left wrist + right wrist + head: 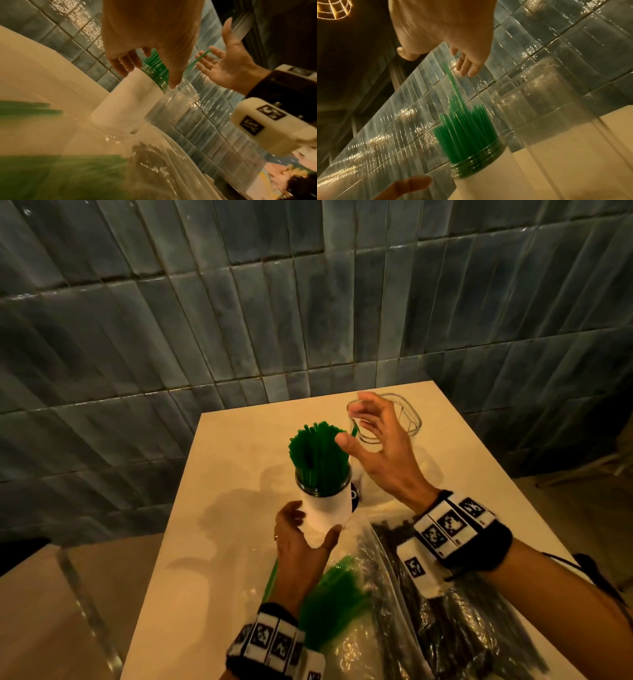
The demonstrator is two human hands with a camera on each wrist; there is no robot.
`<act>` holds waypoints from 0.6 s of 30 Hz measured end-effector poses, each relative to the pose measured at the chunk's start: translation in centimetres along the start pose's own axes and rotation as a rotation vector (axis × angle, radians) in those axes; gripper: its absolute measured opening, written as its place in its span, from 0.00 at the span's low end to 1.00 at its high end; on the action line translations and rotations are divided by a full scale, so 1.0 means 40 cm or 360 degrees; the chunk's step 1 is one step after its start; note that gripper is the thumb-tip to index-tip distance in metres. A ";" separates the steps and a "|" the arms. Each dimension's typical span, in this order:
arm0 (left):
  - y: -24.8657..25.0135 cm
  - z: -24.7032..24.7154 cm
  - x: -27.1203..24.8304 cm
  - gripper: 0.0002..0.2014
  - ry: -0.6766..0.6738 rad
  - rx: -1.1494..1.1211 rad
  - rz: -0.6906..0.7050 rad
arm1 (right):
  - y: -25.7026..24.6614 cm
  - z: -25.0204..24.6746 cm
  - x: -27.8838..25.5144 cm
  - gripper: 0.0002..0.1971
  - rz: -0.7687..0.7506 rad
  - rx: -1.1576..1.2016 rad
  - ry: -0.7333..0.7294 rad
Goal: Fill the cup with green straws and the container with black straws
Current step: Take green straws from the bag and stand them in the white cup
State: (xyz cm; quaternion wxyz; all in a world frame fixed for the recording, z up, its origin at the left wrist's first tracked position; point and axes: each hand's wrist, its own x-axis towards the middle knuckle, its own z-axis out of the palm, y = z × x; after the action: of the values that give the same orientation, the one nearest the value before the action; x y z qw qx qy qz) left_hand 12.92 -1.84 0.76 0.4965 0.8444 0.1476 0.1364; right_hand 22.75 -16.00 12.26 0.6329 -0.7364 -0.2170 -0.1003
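A white cup (329, 510) with a clear threaded rim stands mid-table, packed with upright green straws (317, 457). My left hand (315, 534) grips the cup near its base, thumb on one side and fingers on the other. My right hand (366, 429) hovers spread above and to the right of the cup, in front of the clear container (412, 419). One green straw (453, 83) sticks up higher than the rest, its tip beside the right fingers (467, 67); they do not close on it. The container (547, 108) looks empty.
Two plastic bags lie at the near table edge: one with green straws (337, 601), one with black straws (448, 631) under my right forearm. The cream table (236, 446) butts against a grey-blue tiled wall (239, 320). The floor drops away on the left.
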 end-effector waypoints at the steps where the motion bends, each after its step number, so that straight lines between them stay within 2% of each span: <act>1: 0.014 -0.005 -0.023 0.30 -0.0210 0.0035 0.0045 | 0.000 -0.010 -0.015 0.29 0.0001 0.0022 0.0037; 3: 0.045 -0.006 -0.066 0.22 -0.0782 0.0119 0.0202 | -0.001 -0.034 -0.047 0.22 0.0002 0.0081 0.0160; 4: 0.055 -0.002 -0.086 0.24 -0.1052 0.0203 0.0298 | -0.003 -0.044 -0.066 0.17 0.0005 0.0091 0.0225; 5: 0.057 0.007 -0.102 0.26 -0.1248 0.0359 0.0428 | -0.004 -0.052 -0.087 0.12 0.0014 0.0085 0.0273; 6: 0.051 0.020 -0.114 0.28 -0.1355 0.0542 0.0596 | 0.002 -0.059 -0.109 0.07 0.0052 0.0071 0.0297; 8: 0.037 0.049 -0.130 0.27 -0.1388 0.0839 0.0893 | 0.027 -0.072 -0.150 0.03 0.0230 0.0007 0.0216; 9: 0.031 0.061 -0.138 0.25 -0.1368 0.0908 0.0965 | 0.047 -0.079 -0.167 0.03 0.0395 -0.0067 0.0092; 11: 0.025 0.075 -0.146 0.19 -0.1309 0.0974 0.1002 | 0.097 -0.097 -0.202 0.03 0.0787 -0.0381 -0.0352; 13: 0.020 0.076 -0.150 0.17 -0.1259 0.0980 0.1002 | 0.145 -0.109 -0.243 0.06 0.1023 -0.0646 -0.0792; 15: 0.017 0.063 -0.150 0.17 -0.1205 0.0919 0.1041 | 0.164 -0.117 -0.284 0.08 0.1030 -0.0735 -0.1024; 18: 0.041 0.028 -0.158 0.17 -0.1088 0.0871 0.1207 | 0.139 -0.101 -0.313 0.10 0.0830 -0.0665 -0.1145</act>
State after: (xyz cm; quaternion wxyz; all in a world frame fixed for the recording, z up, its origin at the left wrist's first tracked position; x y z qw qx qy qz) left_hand 7.71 -5.92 1.15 0.1958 0.9321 -0.3042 -0.0188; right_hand 14.65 -22.94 2.75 0.3605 -0.8654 -0.2055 0.2809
